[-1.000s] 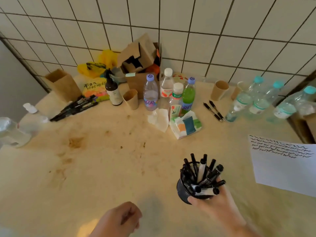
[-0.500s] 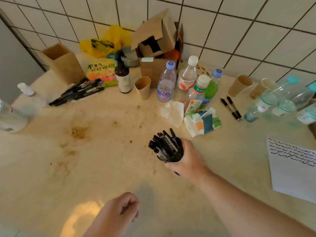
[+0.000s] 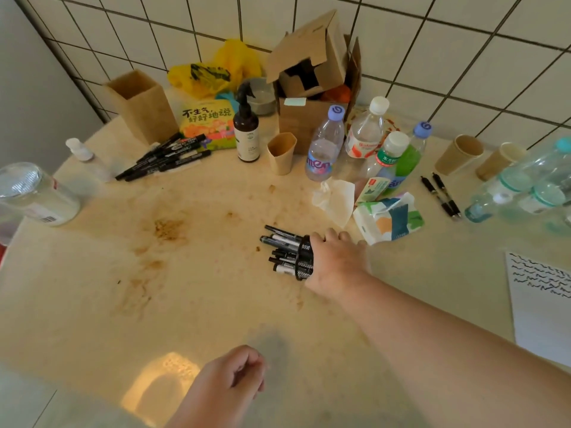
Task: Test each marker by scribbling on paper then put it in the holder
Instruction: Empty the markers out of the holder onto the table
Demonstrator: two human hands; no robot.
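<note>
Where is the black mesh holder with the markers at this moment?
In the head view, the holder is gripped by the right hand near the table's centre, tipped sideways, left of the tissue pack.

A person's right hand (image 3: 335,261) grips a black mesh pen holder (image 3: 304,257) tipped on its side over a stained beige tabletop (image 3: 185,288), its mouth facing left and a bundle of black-and-white markers (image 3: 281,247) jutting out. The left hand (image 3: 230,379) hangs loosely curled near the table's front edge, holding nothing. A second cluster of black markers (image 3: 165,157) lies far left beside a tall brown cardboard box (image 3: 140,105). A white sheet of paper (image 3: 540,307) with rows of black scribbles lies at right. Clear plastic bottles (image 3: 367,140) stand by the white-tiled wall (image 3: 432,41).
</note>
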